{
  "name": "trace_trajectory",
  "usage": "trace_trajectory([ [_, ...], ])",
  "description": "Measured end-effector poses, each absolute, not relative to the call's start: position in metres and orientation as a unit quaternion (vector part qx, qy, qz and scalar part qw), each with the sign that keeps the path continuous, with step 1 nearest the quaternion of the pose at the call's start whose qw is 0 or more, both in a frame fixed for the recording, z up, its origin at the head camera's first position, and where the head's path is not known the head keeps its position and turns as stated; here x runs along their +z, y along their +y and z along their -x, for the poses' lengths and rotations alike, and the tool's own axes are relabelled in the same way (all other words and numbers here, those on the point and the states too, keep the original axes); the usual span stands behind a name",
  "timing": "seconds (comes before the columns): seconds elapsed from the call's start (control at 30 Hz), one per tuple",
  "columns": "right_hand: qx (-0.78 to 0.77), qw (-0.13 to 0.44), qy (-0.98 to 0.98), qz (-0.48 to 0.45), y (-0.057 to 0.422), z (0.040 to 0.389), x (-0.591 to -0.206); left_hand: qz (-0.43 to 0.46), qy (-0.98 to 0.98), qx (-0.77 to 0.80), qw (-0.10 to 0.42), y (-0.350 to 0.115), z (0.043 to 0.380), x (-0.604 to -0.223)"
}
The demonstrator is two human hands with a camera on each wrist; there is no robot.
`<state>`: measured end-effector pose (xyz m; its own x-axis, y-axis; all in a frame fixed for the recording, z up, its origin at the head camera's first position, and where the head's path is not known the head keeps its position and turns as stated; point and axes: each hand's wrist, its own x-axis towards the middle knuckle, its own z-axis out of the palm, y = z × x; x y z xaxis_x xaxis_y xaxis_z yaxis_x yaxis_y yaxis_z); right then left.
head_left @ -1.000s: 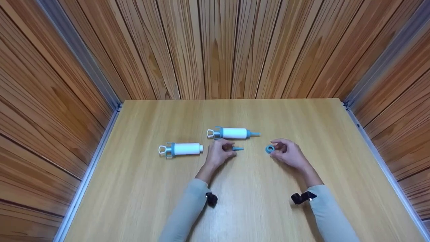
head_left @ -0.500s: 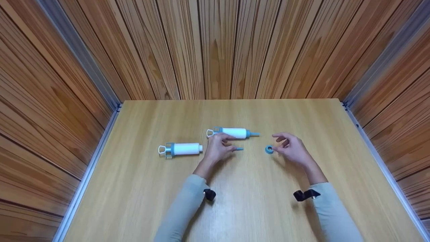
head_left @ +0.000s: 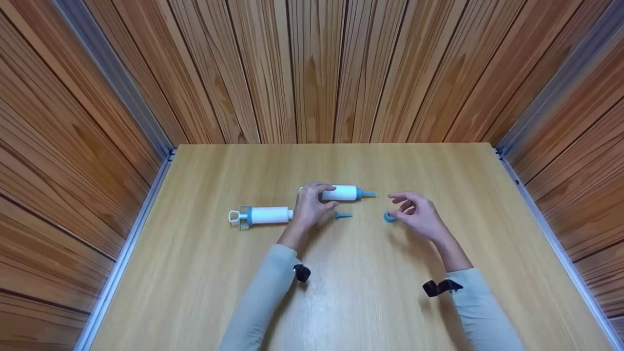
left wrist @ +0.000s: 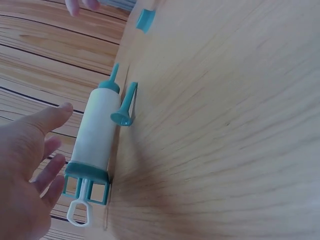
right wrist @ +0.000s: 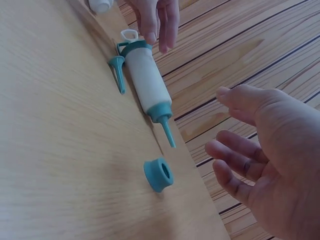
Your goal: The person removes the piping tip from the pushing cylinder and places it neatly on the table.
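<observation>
My left hand [head_left: 312, 207] hovers with relaxed, parted fingers over the handle end of a toy syringe [head_left: 341, 193] that has a white barrel and a blue-green nozzle. In the left wrist view, nothing lies between that hand's thumb and fingers. A loose blue-green nozzle [left wrist: 125, 106] rests on the table beside this syringe, flared end toward the left hand. My right hand [right wrist: 275, 155] is also empty, fingers loosely bent. Near its thumb, a blue-green ring-shaped collar [right wrist: 158, 175] sits on the table, apart from the hand in the right wrist view.
A second syringe [head_left: 269, 215], its white tip bare, lies left of the left hand with its ring handle pointing left. Wood-plank walls [head_left: 317, 73] and metal rails [head_left: 129, 248] border the wooden table [head_left: 360, 292].
The left hand has let go of the loose nozzle and moved left and slightly back. The right hand has released the ring-shaped collar, its fingers spreading and lifting.
</observation>
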<state>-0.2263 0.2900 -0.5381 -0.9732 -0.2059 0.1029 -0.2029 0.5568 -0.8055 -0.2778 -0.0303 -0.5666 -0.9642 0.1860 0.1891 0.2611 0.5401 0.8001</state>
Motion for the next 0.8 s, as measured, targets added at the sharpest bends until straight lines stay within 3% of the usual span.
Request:
trace_trajectory([
  [0.8, -0.487, -0.114, 0.840, 0.210, 0.266, 0.212, -0.535, 0.096, -0.913, -0.395, 0.019, -0.034, 0.300, -0.569],
])
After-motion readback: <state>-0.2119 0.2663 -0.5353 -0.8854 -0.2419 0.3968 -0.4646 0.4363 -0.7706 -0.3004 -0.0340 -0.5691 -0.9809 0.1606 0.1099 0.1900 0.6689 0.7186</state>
